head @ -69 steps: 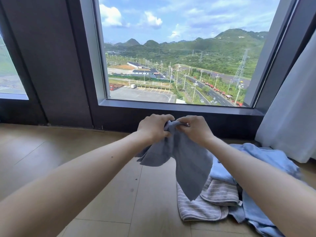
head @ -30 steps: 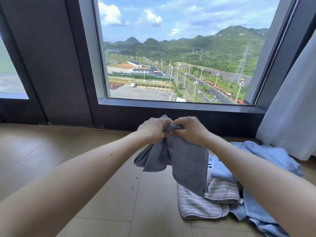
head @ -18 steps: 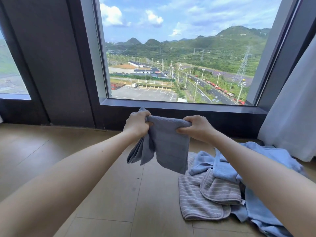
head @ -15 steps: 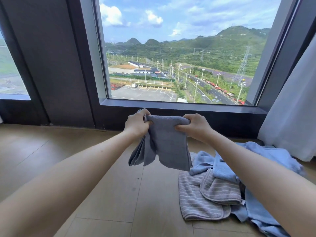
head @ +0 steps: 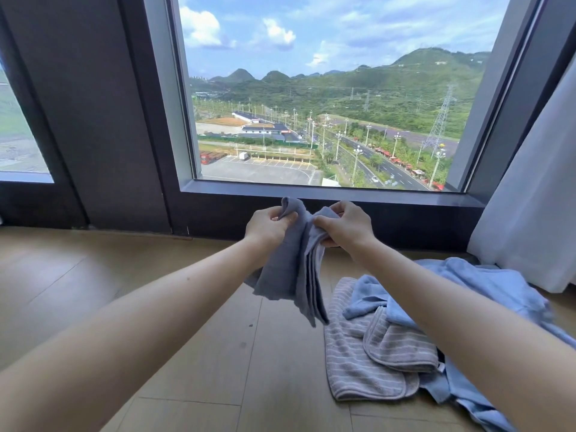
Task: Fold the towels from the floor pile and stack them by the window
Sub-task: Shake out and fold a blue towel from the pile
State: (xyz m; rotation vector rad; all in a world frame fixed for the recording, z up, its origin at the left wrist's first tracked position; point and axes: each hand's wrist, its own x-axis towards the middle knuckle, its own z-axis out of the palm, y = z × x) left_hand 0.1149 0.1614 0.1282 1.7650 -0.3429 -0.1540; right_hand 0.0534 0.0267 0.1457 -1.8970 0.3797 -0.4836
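A small grey-blue towel (head: 293, 269) hangs in the air below the window sill, doubled over in several layers. My left hand (head: 268, 227) pinches its upper left corner, and my right hand (head: 346, 229) grips the upper right edge, close beside the left. Both hands are held a little apart from the sill. On the floor to the right lies the pile: a grey striped towel (head: 358, 360) at the front and a crumpled light blue towel (head: 486, 285) behind and beside it. My right forearm covers part of the pile.
A large window (head: 327, 104) with a dark sill (head: 327, 193) fills the wall ahead. A white curtain (head: 536, 194) hangs at the right, reaching the floor. A wooden floor (head: 93, 275) spreads to the left. A dark pillar (head: 93, 104) stands left of the window.
My hands, spread apart half a second ago with the towel stretched between them, have come together. The towel now hangs narrower in more layers.
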